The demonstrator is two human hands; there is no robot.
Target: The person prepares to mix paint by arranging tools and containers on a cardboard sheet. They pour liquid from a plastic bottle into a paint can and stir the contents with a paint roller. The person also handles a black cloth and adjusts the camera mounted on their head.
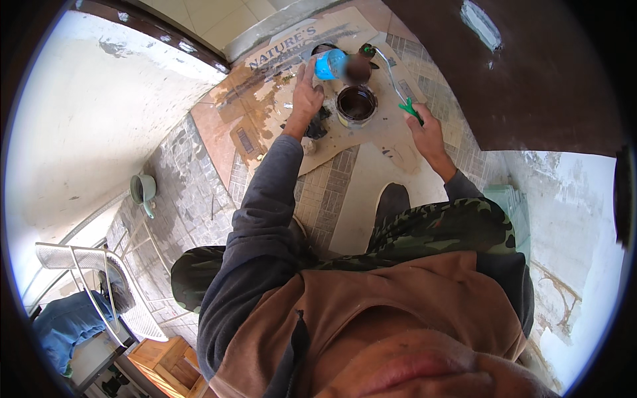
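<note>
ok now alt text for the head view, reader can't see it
The left hand holds a blue container tipped sideways; the right hand holds a green-handled paint roller. Between them, an open can of dark liquid stands on stained cardboard.

Large dark capital letters [283,48] run across the stained cardboard sheet [262,86], upper middle; a small dark printed box [245,140] at its lower left is illegible.

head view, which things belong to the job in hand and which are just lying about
Likely part of the job:
green-handled roller in the right hand
blue container in the left hand
open tin of dark brown liquid
cardboard underneath

Seemingly just lying about:
grey-green dipper
blue cloth
white mesh chair
wooden furniture
</note>
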